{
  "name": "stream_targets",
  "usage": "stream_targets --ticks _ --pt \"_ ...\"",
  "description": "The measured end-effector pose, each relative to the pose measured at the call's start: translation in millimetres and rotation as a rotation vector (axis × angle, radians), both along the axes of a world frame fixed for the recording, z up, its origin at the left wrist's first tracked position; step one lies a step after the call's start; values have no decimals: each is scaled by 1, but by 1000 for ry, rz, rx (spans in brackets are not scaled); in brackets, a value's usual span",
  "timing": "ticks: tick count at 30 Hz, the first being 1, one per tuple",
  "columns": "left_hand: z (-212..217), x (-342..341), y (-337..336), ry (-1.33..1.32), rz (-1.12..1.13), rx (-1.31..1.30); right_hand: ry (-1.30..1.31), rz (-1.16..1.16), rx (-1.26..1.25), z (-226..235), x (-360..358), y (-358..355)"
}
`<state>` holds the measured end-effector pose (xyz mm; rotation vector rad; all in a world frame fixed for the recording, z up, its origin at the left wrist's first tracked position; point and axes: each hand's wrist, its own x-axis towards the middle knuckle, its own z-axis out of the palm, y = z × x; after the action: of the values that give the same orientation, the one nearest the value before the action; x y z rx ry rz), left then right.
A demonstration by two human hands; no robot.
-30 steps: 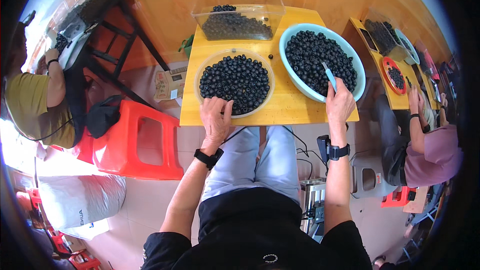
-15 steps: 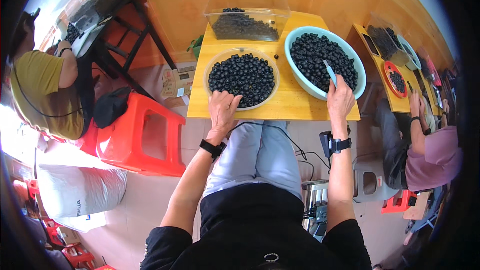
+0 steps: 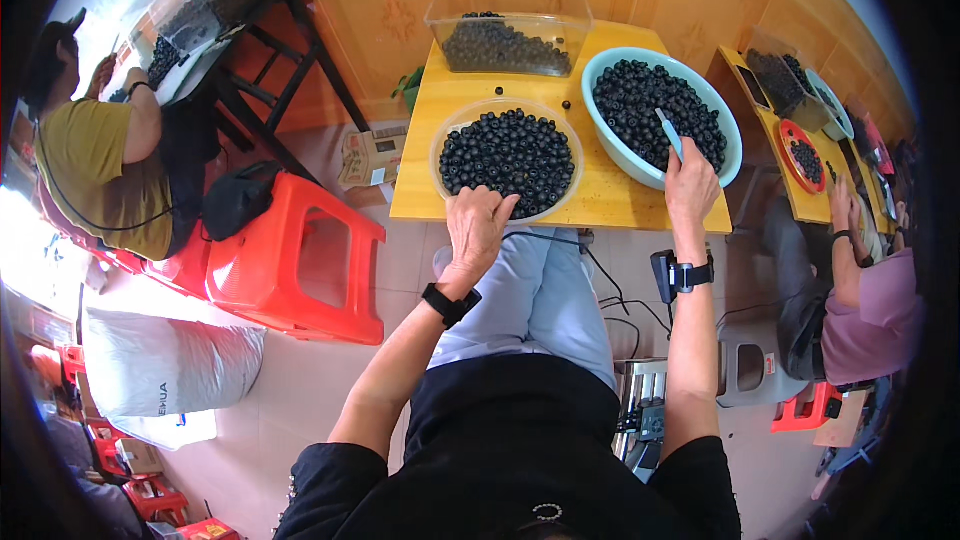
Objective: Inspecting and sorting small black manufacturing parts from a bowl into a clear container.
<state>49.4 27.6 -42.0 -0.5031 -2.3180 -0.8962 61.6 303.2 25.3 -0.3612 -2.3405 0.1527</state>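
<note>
A shallow, clear round bowl (image 3: pixel 436 153) full of small dark round pieces (image 3: pixel 510 155), like berries or beads, stands on a yellow wooden table (image 3: pixel 415 195). My left hand (image 3: pixel 477 225) is closed at its near rim, fingers curled over the edge and thumb pointing right. To the right, a pale blue basin (image 3: pixel 640 177) holds more of the same pieces (image 3: pixel 650 110). My right hand (image 3: pixel 690 185) grips a slim tool with a light-blue handle (image 3: pixel 671 135). The tool's pale tip points over the basin's contents; its exact kind is unclear.
Behind the bowl stands a clear plastic box (image 3: pixel 510 45) partly filled with dark pieces. Two loose ones (image 3: pixel 567 105) lie on the table. A red stool (image 3: pixel 290 260) and a seated person (image 3: pixel 110 160) are at left; another person (image 3: pixel 865 300) works at right. Cables hang below the table.
The whole view has shifted slightly right. A second loose dark piece now lies near the clear box. My left hand stays at the bowl's rim, and my right still holds the tool over the basin.
</note>
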Motion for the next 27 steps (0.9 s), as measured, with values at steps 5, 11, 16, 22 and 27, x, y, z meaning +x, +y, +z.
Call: stream_targets --ticks 5,11,16,22,27 --pt "44 12 -5 -235 -297 353 7 12 1 -1 -2 0" --pt "179 63 2 -85 -1009 247 -1 12 -6 -10 -8 5" --pt "205 95 19 -179 -1068 491 -13 -28 -19 -10 -11 2" --pt "187 90 14 -13 -1080 430 40 4 26 -13 -10 6" --pt "180 85 7 154 -1052 344 16 -16 -40 -7 -10 3"
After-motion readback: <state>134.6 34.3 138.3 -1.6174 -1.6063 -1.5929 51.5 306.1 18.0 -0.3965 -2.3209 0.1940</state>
